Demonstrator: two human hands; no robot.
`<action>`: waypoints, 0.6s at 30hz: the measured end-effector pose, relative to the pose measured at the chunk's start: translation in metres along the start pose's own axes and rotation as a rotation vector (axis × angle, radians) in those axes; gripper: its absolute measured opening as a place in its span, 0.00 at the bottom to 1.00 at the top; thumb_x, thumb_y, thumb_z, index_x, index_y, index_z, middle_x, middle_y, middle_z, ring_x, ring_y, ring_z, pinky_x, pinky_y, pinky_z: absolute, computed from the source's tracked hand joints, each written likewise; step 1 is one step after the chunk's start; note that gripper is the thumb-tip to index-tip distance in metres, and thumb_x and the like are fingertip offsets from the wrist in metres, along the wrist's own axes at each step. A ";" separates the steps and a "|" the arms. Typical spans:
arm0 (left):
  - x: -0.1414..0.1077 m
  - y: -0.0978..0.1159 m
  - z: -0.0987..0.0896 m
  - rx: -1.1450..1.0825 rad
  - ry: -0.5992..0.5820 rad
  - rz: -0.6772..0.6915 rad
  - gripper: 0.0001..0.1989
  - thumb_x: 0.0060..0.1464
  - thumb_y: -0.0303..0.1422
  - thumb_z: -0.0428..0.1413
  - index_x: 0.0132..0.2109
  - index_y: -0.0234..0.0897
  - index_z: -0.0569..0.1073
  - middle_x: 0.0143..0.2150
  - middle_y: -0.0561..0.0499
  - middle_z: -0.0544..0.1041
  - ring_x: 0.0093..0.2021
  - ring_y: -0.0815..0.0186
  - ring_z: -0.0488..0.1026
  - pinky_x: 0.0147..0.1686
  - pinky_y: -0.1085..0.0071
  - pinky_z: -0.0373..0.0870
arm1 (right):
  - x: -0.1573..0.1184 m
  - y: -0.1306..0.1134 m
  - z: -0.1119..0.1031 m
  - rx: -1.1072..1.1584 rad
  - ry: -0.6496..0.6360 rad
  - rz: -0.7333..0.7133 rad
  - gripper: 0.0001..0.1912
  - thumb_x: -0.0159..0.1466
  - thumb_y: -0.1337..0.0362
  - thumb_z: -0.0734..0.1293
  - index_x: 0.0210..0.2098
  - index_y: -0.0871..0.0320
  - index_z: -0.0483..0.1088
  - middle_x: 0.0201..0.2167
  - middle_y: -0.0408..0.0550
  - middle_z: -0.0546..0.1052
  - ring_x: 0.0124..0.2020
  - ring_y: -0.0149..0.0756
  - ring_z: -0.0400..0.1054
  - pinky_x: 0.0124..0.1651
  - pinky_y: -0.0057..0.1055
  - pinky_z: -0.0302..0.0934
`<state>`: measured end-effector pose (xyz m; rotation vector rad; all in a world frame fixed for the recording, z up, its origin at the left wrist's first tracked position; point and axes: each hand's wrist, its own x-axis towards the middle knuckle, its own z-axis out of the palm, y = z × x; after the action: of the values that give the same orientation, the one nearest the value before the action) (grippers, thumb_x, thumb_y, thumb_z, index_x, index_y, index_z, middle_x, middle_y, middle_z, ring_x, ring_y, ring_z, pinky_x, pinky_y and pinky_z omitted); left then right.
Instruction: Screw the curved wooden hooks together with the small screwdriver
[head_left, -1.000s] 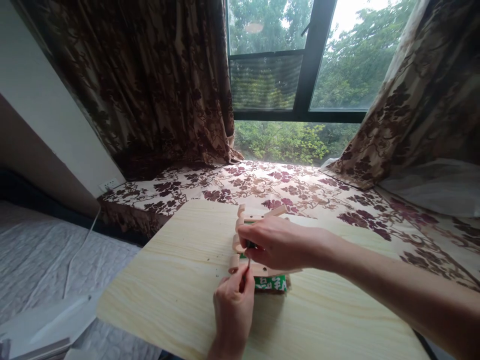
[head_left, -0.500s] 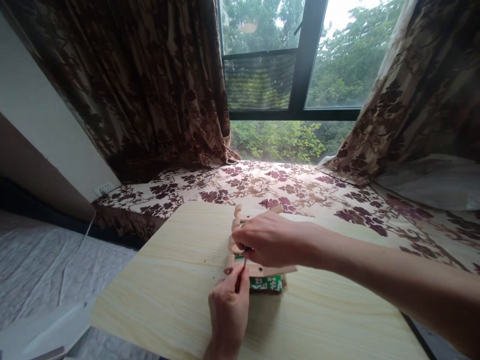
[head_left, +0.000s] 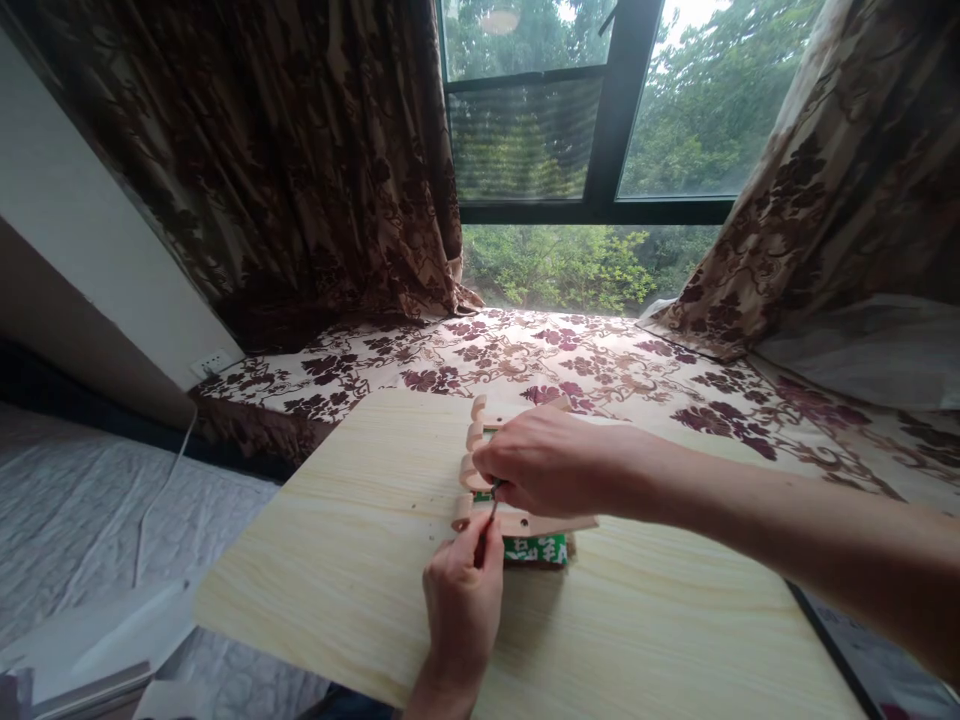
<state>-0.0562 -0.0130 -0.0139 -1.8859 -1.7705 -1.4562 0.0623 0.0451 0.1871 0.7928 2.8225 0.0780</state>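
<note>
My right hand (head_left: 536,455) is closed around the dark end of a screwdriver (head_left: 494,502), its thin metal shaft pointing down toward me. The handle is mostly hidden in the fist. Below it, my left hand (head_left: 463,585) pinches near the shaft's lower end with thumb and forefinger; the tip is covered. Both hands are over a pale wooden slatted piece (head_left: 559,524) with curled ends along its left side and a dark hole in the near slat. Under the slats lies a green pack (head_left: 536,550) with white characters, partly covered.
The wood-grain table (head_left: 337,560) carries the work. Behind it runs a flower-patterned window seat (head_left: 510,350) beneath a window. Patterned curtains (head_left: 337,180) hang at both sides. At lower left are a grey quilted cover (head_left: 67,500), a white cable (head_left: 161,490) and a wall socket (head_left: 212,362).
The view has tilted down and shifted slightly. Both hands keep their grip at the near slat, with little visible movement relative to the wooden piece.
</note>
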 end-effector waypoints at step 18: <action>0.000 0.003 0.000 -0.033 0.012 -0.058 0.11 0.59 0.33 0.52 0.36 0.36 0.78 0.24 0.51 0.79 0.21 0.66 0.75 0.26 0.75 0.70 | 0.008 0.000 0.002 0.022 0.046 0.083 0.12 0.62 0.64 0.60 0.36 0.63 0.74 0.27 0.54 0.77 0.24 0.34 0.65 0.23 0.30 0.44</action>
<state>-0.0536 -0.0143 -0.0128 -1.8526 -1.8215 -1.5227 0.0563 0.0491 0.1839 0.9250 2.8376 0.0786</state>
